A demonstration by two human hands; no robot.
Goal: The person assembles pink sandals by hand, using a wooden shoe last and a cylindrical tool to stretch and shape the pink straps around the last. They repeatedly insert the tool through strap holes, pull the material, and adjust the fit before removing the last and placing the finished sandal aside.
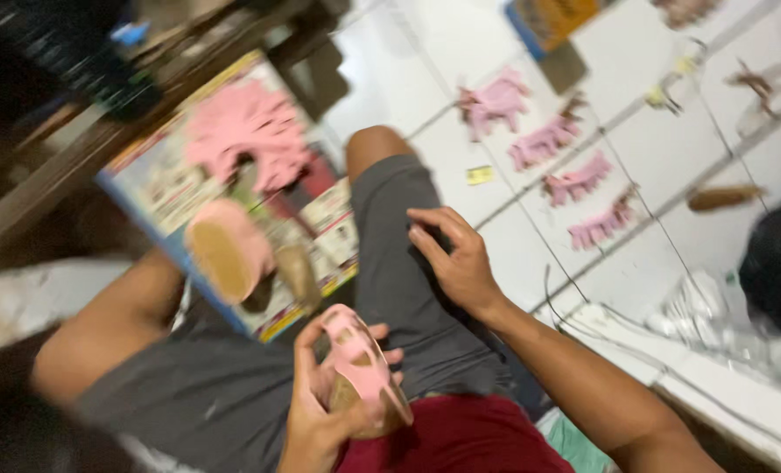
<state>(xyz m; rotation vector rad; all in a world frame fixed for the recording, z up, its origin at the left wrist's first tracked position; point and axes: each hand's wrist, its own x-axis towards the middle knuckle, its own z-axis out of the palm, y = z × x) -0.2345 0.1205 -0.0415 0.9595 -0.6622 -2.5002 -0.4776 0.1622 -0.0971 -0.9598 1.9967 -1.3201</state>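
My left hand [320, 412] is closed around a small pink sandal [364, 372] with a tan sole, held over my lap near the bottom of the view. My right hand [456, 254] rests flat on my thigh over grey shorts [399, 289], fingers spread and holding nothing. A second pink sandal [228, 250] with a tan sole lies to the left on a colourful printed sheet [158, 188], and a loose tan sole [299, 271] lies next to it. The picture is blurred.
A heap of pink cut pieces [246, 131] sits on the printed sheet. Several pink sandal uppers [544, 140] lie in a row on the white tiled floor [425, 61]. At the right are a dark bag [780, 271], clear plastic [706, 315] and a thin cable [574, 307].
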